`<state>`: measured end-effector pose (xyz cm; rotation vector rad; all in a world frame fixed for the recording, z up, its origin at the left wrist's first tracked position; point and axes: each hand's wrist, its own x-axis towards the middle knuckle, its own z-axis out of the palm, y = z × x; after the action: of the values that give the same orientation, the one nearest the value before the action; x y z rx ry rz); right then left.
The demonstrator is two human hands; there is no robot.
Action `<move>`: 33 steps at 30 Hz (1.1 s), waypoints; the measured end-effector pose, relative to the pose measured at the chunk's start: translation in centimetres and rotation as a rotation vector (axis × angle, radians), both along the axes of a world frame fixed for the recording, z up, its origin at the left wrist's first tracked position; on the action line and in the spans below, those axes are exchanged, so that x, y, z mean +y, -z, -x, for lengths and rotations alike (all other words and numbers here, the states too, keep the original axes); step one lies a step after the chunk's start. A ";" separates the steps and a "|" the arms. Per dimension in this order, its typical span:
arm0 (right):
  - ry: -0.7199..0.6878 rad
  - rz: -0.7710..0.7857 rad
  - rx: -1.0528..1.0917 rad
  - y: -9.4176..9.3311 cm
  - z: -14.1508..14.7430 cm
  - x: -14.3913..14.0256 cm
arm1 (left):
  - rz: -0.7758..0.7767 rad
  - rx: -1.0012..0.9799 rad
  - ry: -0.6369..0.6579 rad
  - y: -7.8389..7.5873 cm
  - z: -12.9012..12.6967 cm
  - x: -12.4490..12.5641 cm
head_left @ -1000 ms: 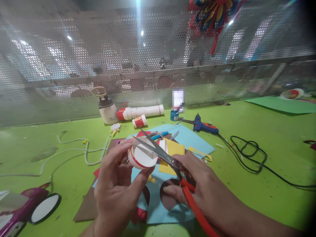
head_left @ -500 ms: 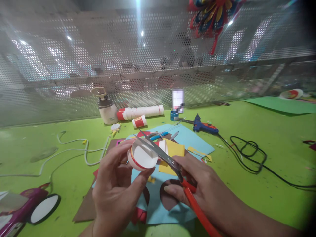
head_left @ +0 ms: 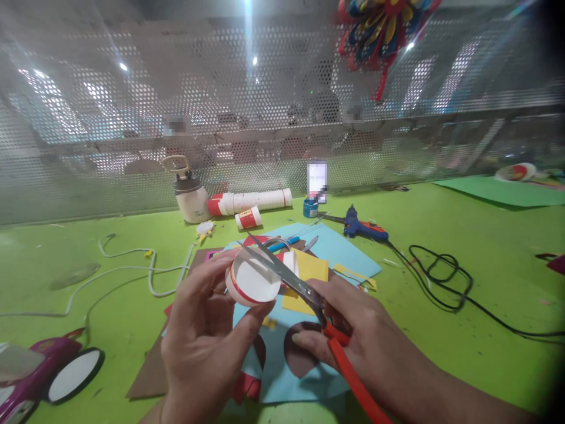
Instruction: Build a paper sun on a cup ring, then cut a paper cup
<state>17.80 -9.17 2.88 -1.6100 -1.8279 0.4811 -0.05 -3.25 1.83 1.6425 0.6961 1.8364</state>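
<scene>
Nearest, at the lower left, a purple toy car (head_left: pixel 39 368) lies on the green table (head_left: pixel 441 282). The left hand (head_left: pixel 200 341) grips a white paper cup (head_left: pixel 251 282) with a red band, held above the blue paper sheet (head_left: pixel 339 250). The right hand (head_left: pixel 357 338) grasps red-handled scissors (head_left: pixel 304 294), blades parted across the cup's open mouth. Beyond, right, a blue glue gun (head_left: pixel 364 228) with black cord (head_left: pixel 445 277); at the mesh screen (head_left: pixel 132 118), 1 white bottle (head_left: pixel 189 191) beside 1 lying tube (head_left: pixel 251 201).
</scene>
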 end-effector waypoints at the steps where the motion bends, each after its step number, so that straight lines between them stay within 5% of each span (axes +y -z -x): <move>1: 0.001 0.000 -0.002 0.0 0.0 0.0 | -0.004 -0.005 0.004 0.0 0.0 0.0; 33: -0.006 0.010 -0.007 -0.1 -0.1 -0.1 | -0.007 -0.019 0.080 -0.6 0.3 0.4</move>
<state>17.92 -9.23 2.97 -1.6151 -1.8388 0.4893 -0.34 -2.90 2.40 1.6320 0.6078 1.7974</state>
